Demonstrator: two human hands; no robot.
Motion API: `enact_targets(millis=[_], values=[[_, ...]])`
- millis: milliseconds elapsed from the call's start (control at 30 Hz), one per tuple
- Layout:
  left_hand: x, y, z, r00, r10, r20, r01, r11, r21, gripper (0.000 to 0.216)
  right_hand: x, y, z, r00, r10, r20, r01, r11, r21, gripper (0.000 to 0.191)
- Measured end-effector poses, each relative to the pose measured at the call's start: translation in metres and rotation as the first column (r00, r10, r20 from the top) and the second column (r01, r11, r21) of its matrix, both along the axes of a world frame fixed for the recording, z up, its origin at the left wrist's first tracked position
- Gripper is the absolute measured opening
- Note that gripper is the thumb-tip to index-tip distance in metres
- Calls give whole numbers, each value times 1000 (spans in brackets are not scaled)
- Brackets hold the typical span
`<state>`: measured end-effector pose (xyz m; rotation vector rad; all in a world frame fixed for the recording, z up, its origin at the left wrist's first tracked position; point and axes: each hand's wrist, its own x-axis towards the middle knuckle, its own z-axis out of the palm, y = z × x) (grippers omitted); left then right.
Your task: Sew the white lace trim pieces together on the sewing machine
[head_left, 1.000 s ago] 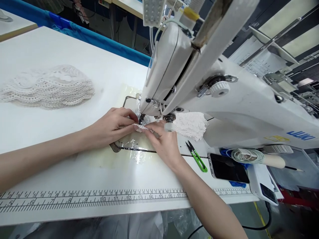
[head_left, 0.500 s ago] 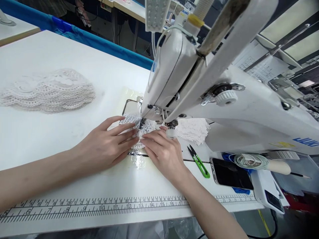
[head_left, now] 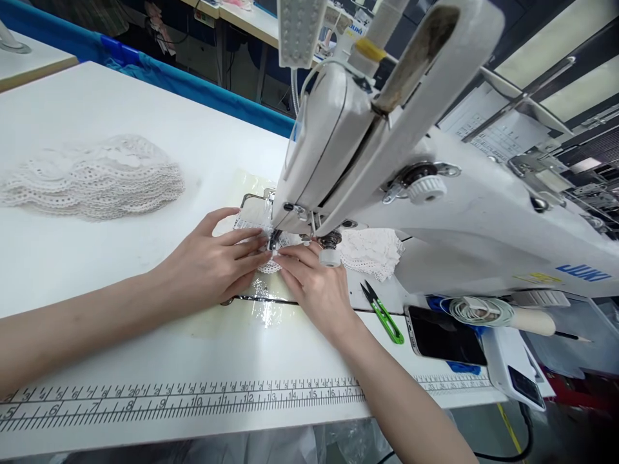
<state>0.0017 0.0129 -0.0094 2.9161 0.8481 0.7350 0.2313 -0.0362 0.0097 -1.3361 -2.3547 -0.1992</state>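
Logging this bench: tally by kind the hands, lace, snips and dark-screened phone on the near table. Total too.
Hands: 2 (left hand, right hand)
Lace heaps: 2 (left heap, right heap)
Lace under the hands: 1 (lace piece; any join to right heap is hidden)
Green snips: 1
Phone: 1
Total: 7

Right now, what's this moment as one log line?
left hand: on lace piece; right hand: on lace piece; sewing machine: over lace piece; green snips: beside phone

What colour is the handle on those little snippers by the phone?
Bright green. The handle shows best in the head view.
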Motion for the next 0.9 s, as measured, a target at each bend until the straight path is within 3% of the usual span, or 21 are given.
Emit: enact_targets(millis=[400, 900], values=[[-3, -22, -2, 997, -45, 65, 31, 980, 196, 29, 1, -12, -2, 993, 9, 114, -17, 997, 70, 27], [1, -11, 10, 999, -31, 9, 28, 979, 200, 30, 0, -6, -3, 986, -25, 167, 5, 993, 119, 29]])
